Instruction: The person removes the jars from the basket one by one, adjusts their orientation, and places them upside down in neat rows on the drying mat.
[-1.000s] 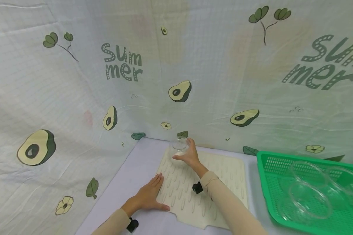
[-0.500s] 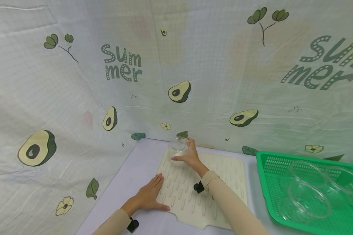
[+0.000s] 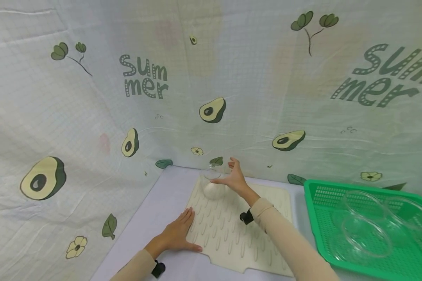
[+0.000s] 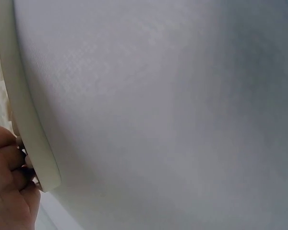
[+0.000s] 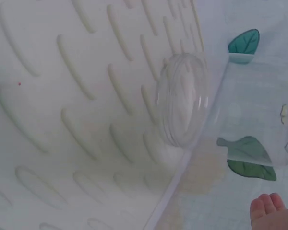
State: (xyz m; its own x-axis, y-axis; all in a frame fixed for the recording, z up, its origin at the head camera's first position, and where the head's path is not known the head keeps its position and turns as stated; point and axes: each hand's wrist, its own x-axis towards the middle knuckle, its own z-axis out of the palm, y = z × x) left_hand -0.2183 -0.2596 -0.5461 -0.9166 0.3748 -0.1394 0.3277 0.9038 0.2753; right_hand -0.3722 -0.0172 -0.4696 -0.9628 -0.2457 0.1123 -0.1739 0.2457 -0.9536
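A clear cup [image 3: 213, 189] stands upright on the far left of the cream ribbed mat [image 3: 228, 234]. In the right wrist view, the cup [image 5: 182, 100] has one round end against the mat; which end is its mouth I cannot tell. My right hand [image 3: 235, 179] is just right of the cup, thumb and fingers spread apart, holding nothing. The thumb overlaps the cup in the head view, so contact there is unclear. In the right wrist view its fingertips [image 5: 269, 203] are apart from the cup. My left hand [image 3: 177, 232] rests at the mat's left edge, fingers straight.
A green plastic basket [image 3: 316, 234] with several clear cups [image 3: 367, 238] in it stands to the right of the mat. Behind the table hangs a white cloth [image 3: 246, 128] printed with avocados and leaves. Lilac-white tabletop [image 3: 158, 203] shows left of the mat.
My right hand has let go of the cup and moved a little to the right. The cup stays on the mat. My left hand has not moved.
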